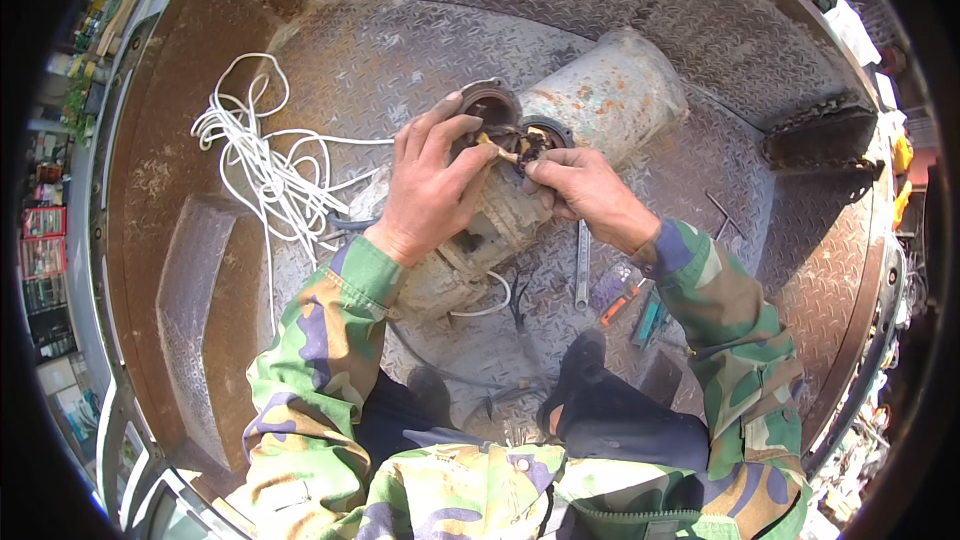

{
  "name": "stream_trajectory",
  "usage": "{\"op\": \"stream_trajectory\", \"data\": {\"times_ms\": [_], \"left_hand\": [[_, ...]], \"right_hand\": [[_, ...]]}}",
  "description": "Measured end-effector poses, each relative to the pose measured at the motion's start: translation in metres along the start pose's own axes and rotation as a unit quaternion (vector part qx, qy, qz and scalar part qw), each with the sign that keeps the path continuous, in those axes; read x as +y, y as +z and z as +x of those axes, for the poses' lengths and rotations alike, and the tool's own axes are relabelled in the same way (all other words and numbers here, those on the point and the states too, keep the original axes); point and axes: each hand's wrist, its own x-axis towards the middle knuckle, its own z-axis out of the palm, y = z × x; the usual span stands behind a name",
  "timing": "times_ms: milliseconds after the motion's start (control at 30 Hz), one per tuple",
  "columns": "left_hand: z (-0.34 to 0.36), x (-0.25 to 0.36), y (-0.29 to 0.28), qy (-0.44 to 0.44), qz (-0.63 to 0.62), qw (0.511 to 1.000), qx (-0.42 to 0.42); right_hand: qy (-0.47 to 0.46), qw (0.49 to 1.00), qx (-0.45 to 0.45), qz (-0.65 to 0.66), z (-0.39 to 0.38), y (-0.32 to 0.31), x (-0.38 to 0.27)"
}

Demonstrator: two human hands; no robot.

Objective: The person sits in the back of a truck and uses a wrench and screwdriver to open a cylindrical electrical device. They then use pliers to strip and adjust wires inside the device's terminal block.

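Observation:
A worn grey cylindrical machine with rust spots, much like an electric motor or pump (610, 95), lies across the metal floor in front of me. Its round collar (552, 128) stands open, with dark and yellowish wires (532, 145) showing inside. Beside it tilts a round dark cap (490, 100), partly behind my fingers. My left hand (430, 185) is closed at the opening, thumb and finger on a short yellowish wire (505, 152). From the other side my right hand (590, 195) pinches that wire's end. Fingers hide much of the wiring.
White cable (265, 155) lies in a loose coil at left. A metal bar (582, 265), an orange-handled screwdriver (622, 304), a teal tool (648, 320) and a T-handled tool (724, 215) lie at right. Rusty tread-plate walls (700, 10) surround the floor. My feet are close to the machine.

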Motion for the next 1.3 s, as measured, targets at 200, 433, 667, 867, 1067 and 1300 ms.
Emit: {"op": "stream_trajectory", "data": {"times_ms": [200,433,667,867,1067,1300], "left_hand": [[0.003,0.001,-0.027,-0.161,-0.107,0.976,0.102],[0.013,-0.002,-0.033,-0.095,-0.031,0.993,0.06],[0.03,0.029,0.004,-0.21,-0.053,0.975,-0.048],[0.028,0.038,0.011,-0.281,-0.071,0.953,-0.087],[0.02,0.038,0.018,-0.345,-0.156,0.925,-0.047],[0.009,0.039,0.029,-0.39,-0.292,0.873,0.016]], "right_hand": [[0.019,0.999,0.006,0.05,-0.005,-0.008,0.002],[0.008,0.998,-0.019,0.065,0.003,0.008,0.002],[-0.085,0.996,0.022,-0.015,0.0,0.011,0.023],[-0.186,0.961,0.069,-0.194,0.007,0.015,0.034],[-0.202,0.959,0.077,-0.184,0.008,0.017,0.034],[-0.201,0.959,0.068,-0.185,0.009,0.014,0.033]]}}
